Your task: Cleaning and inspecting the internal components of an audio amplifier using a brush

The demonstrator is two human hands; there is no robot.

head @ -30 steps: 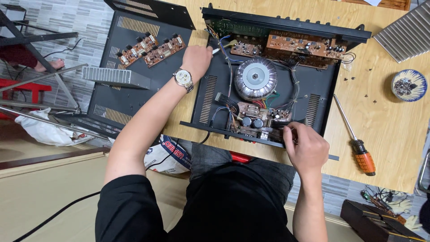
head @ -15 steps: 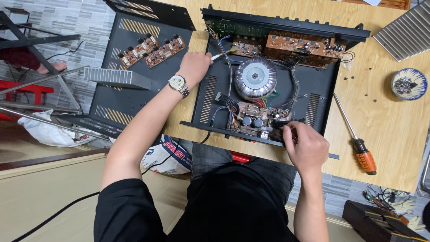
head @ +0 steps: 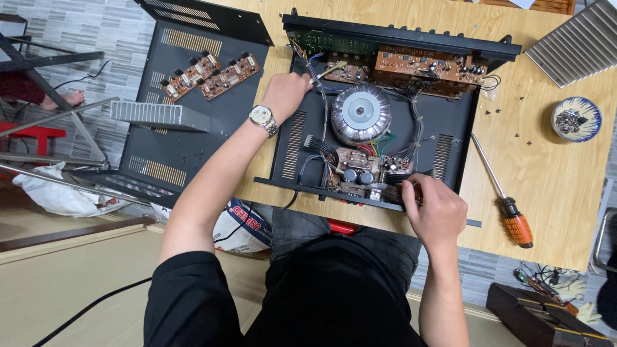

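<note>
Black chassis open, both hands inside

Black and lidless, the amplifier chassis (head: 450, 122) lies on the wooden tabletop (head: 553, 173). The left hand (head: 286, 93) reaches into its rear left corner, fingers (head: 305, 78) closed around a slim light-coloured tool (head: 329, 69) beside the round transformer (head: 360, 114). The right hand (head: 434, 209) sits at the front edge, fingers (head: 411, 189) curled onto the wires by the small circuit board (head: 360, 177); what they pinch cannot be told. An orange-handled screwdriver (head: 504, 199) lies just right of the chassis.
</note>
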